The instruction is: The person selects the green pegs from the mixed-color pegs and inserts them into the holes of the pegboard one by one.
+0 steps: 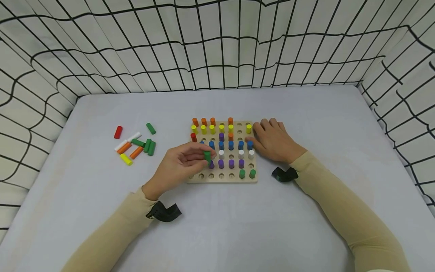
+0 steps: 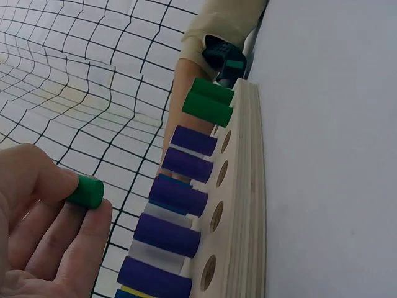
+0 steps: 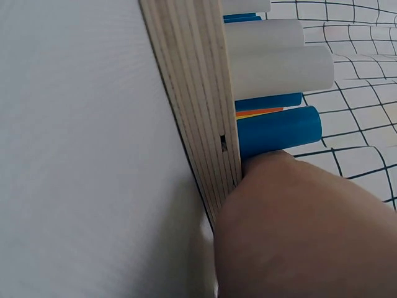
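Through my feed, the left hand (image 1: 180, 160) pinches a green peg (image 1: 207, 157) above the pegboard (image 1: 226, 170) — the right hand (image 1: 276, 141), fingers relaxed, touches its right edge.

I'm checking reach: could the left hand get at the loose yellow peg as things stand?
Probably, though the left hand pinches a green peg it may need to release; no other peg lies between that hand and the loose yellow peg.

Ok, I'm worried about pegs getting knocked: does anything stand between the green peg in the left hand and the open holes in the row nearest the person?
Seen from the left wrist, a row of purple pegs stands between the green peg and the open holes. Nothing visible covers the holes mid-row.
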Demonstrator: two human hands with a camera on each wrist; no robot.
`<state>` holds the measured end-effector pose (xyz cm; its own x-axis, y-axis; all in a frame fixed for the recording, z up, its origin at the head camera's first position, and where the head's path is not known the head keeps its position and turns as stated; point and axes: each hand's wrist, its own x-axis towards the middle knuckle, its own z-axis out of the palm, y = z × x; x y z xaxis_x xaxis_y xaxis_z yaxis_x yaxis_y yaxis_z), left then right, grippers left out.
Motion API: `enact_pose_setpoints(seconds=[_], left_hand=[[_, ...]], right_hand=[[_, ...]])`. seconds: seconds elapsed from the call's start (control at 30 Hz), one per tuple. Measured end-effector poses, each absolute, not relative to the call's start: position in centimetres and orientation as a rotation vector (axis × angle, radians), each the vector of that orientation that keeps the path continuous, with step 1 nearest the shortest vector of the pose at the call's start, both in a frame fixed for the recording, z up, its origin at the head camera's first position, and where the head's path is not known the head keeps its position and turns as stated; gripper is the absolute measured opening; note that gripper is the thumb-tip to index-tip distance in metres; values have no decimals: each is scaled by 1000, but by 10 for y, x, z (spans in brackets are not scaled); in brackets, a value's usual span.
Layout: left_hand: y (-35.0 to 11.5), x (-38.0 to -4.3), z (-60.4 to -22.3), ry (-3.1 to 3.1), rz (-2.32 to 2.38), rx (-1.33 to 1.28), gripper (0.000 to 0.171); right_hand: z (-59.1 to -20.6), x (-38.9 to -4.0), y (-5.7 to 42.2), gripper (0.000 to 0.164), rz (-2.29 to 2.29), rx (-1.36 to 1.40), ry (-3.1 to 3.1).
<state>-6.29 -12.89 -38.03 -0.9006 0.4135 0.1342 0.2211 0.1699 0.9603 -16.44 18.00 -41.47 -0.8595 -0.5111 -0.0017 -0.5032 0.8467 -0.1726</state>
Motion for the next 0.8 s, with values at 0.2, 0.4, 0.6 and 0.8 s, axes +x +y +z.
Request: enact_pose_setpoints(seconds=[0.2, 0.4, 0.6, 0.8], left_hand=[[-116, -61, -385, 2269, 1786, 642, 31], [-105, -60, -386, 2281, 1718, 675, 29], [-97, -58, -386, 2253, 1740, 751, 29], [-89, -57, -394, 2249, 1711, 801, 29]], right_hand=[[-414, -165, 180, 49, -266, -816, 2972], [-414, -165, 180, 49, -259, -810, 2977], [-414, -163, 180, 49, -255, -817, 2982], [-415, -165, 180, 49, -253, -814, 2989]])
